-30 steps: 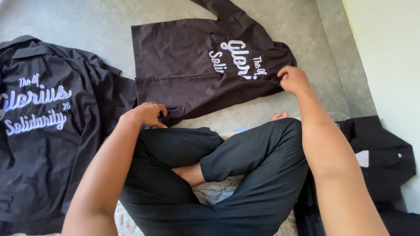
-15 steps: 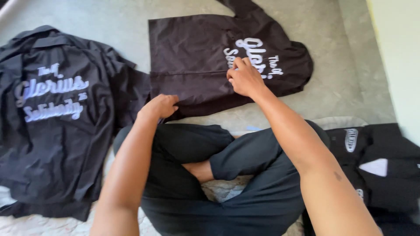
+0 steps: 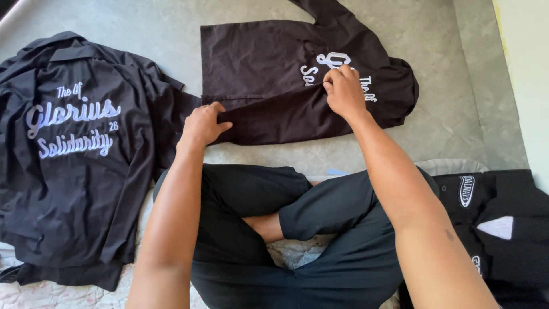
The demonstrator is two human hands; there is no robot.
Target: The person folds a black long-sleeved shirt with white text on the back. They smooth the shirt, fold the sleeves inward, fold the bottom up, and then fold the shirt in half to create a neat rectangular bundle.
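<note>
Hands, two, pinch one folded black shirt (image 3: 269,74): left (image 3: 203,123) at its hem, right (image 3: 343,91) mid-cloth; two more shirts lie beside.

A home-like room with work done on the floor — a bare grey concrete floor (image 3: 434,131) beyond the hands, a patterned mat (image 3: 51,294) under the sitter, and a pale painted wall (image 3: 526,74) off to the right.
</note>
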